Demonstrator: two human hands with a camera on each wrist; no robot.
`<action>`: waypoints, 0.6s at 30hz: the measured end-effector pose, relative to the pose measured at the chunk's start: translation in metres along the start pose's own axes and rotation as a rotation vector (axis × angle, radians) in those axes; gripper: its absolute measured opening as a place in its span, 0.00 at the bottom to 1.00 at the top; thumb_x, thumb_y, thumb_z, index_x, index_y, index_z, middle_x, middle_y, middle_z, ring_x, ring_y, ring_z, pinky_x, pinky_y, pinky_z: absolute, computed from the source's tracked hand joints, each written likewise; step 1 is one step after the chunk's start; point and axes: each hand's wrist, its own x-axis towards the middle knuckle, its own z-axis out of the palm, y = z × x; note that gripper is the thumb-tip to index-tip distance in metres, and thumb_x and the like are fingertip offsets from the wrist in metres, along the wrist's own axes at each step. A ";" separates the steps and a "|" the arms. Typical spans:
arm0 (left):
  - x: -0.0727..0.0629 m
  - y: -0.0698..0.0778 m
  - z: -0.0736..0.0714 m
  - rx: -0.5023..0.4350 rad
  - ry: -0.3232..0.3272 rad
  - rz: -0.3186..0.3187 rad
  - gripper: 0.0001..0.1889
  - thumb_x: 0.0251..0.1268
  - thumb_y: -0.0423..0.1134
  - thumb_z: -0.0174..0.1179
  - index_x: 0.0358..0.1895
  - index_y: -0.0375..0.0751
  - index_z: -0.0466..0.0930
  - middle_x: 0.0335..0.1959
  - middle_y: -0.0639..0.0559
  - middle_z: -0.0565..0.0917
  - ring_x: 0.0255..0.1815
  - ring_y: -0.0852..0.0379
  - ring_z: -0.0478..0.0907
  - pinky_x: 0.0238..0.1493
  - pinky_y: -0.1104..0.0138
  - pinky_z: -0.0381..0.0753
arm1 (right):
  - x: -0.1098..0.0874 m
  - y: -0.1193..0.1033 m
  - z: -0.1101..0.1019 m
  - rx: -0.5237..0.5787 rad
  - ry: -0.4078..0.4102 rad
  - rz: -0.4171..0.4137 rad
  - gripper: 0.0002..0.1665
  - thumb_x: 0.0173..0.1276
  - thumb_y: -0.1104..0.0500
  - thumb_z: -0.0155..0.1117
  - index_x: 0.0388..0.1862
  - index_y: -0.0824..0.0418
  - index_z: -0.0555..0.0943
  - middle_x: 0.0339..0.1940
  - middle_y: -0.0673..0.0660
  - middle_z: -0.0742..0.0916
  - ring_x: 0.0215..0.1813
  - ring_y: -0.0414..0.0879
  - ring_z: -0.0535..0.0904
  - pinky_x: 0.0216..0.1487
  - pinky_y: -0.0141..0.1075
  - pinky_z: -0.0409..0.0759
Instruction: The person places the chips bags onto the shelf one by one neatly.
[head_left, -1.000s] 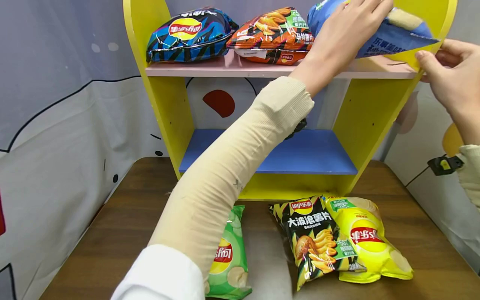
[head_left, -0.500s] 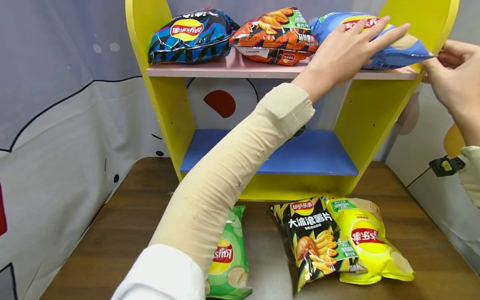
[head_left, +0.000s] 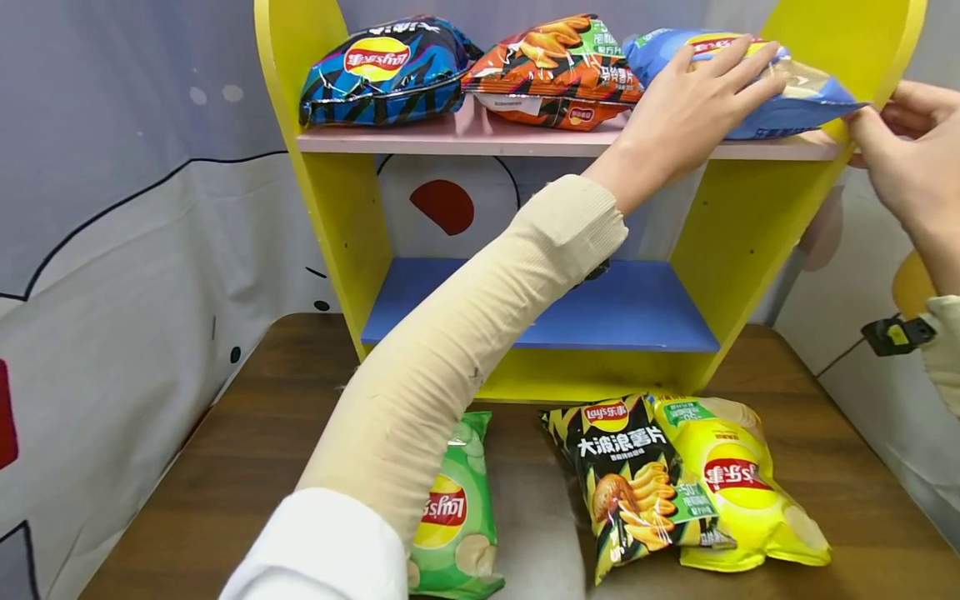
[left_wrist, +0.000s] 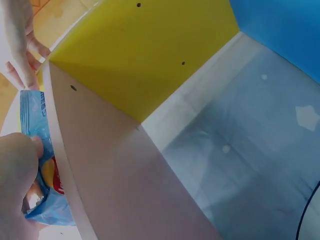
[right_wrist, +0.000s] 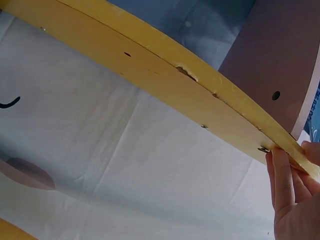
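Note:
A light blue bag of chips [head_left: 813, 96] lies at the right end of the pink top shelf [head_left: 555, 145]. My left hand [head_left: 693, 104] rests on it with fingers spread over its upper side. The left wrist view shows that hand [left_wrist: 17, 165] against the bag's front. My right hand [head_left: 911, 158] holds the front edge of the yellow side panel [head_left: 870, 67], close beside the bag's right corner. In the right wrist view its fingers [right_wrist: 282, 180] lie on the panel's outer face, with the thumb on the other side of the edge.
A blue-black chip bag [head_left: 386, 75] and an orange one [head_left: 558, 75] sit left on the top shelf. Below is a blue shelf [head_left: 630, 308]. On the wooden table [head_left: 225, 467] lie green [head_left: 457, 525], black [head_left: 630, 475] and yellow [head_left: 738, 492] chip bags, the black overlapping the yellow.
The light blue bag has come down from a raised tilt to lie on the top shelf. My left hand has lowered with it, its fingers now spread. The right hand stays at the panel.

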 end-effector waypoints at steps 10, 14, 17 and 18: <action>-0.005 -0.003 0.002 0.031 -0.093 0.006 0.33 0.75 0.63 0.21 0.77 0.60 0.29 0.80 0.56 0.35 0.81 0.54 0.31 0.77 0.48 0.43 | -0.003 0.001 -0.001 -0.045 -0.010 0.007 0.23 0.68 0.56 0.61 0.60 0.59 0.78 0.32 0.30 0.81 0.30 0.19 0.76 0.29 0.10 0.71; -0.005 -0.006 0.002 0.037 -0.094 0.009 0.34 0.73 0.66 0.19 0.77 0.61 0.28 0.80 0.57 0.33 0.80 0.54 0.30 0.77 0.47 0.43 | -0.003 0.000 -0.001 -0.050 -0.017 0.008 0.23 0.68 0.55 0.61 0.61 0.58 0.78 0.33 0.30 0.81 0.31 0.19 0.76 0.30 0.10 0.71; -0.005 -0.008 0.003 0.059 -0.061 -0.004 0.34 0.72 0.66 0.19 0.77 0.62 0.28 0.80 0.57 0.33 0.80 0.53 0.29 0.77 0.45 0.38 | -0.003 0.000 -0.001 -0.058 -0.014 0.009 0.23 0.68 0.55 0.61 0.62 0.58 0.77 0.36 0.31 0.82 0.31 0.19 0.76 0.31 0.09 0.71; -0.005 -0.008 0.003 0.068 -0.052 -0.014 0.34 0.72 0.66 0.18 0.77 0.62 0.28 0.80 0.57 0.32 0.80 0.53 0.29 0.76 0.44 0.36 | -0.003 0.000 -0.001 -0.061 -0.013 0.011 0.23 0.69 0.55 0.61 0.62 0.58 0.77 0.36 0.31 0.82 0.31 0.19 0.75 0.31 0.09 0.71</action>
